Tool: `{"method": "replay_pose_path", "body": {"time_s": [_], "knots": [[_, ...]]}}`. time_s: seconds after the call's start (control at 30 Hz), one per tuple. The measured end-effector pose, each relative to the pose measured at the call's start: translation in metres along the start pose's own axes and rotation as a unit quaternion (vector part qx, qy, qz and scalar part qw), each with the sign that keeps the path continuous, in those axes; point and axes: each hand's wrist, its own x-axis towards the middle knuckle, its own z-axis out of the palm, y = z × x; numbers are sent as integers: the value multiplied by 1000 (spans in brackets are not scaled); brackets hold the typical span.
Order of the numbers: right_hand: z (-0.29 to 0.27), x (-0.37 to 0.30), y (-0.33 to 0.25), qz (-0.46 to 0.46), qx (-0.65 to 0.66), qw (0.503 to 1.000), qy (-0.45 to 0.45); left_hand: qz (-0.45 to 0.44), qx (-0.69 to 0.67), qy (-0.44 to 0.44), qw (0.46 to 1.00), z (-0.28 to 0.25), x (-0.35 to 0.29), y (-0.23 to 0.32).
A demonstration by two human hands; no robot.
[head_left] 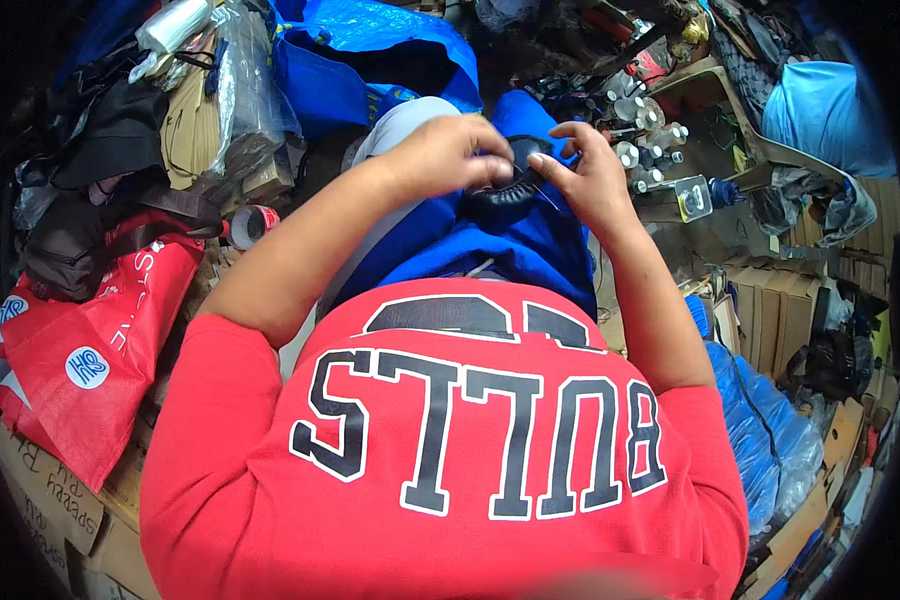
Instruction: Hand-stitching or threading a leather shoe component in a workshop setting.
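A black, shiny item (498, 203) with a ridged, gathered edge rests over my lap; it looks like a shoe, but much of it is behind my fingers. My left hand (450, 155) is curled at its left side, fingertips pinched together and slightly blurred; what they pinch is hidden. On the other side, my right hand (592, 180) has its thumb against the item, the index finger raised and bent, the remaining fingers mostly hidden. A thin dark line, needle or thread, shows just below the right thumb. Blue cloth (450, 245) covers my lap underneath.
Ahead lies a large open blue bag (370, 60). A red bag (100, 340) sits at left beside a dark bag (75, 240) and plastic-wrapped cardboard (195, 120). Several small bottles (650, 135) crowd the right, near cardboard boxes (770, 300) and blue plastic wrapping (755, 430).
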Motion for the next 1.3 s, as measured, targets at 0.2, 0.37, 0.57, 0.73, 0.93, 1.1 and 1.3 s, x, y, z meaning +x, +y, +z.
{"method": "replay_pose_path", "body": {"time_s": [0.2,0.37,0.57,0.73,0.93,1.1,1.3], "knots": [[-12,-20,-14,146,102,965,-191,-126,-61,-64,988,2,40,15],[-31,-31,-27,98,5,969,-227,-19,-20,-90,996,16,60,-8],[-65,-53,-30,111,192,971,-95,-158,-99,-131,974,3,65,-3],[-41,-41,-21,-11,-8,996,-84,-148,-200,-209,946,-6,63,-9],[-27,-28,-18,-28,-94,991,-92,-149,-189,-242,940,-7,62,-13],[-28,-25,-23,-18,-137,986,-92,-148,-151,-235,949,-8,61,-6],[-14,-35,-24,-39,-136,989,-30,-129,-154,-224,954,-3,65,-9]]}}
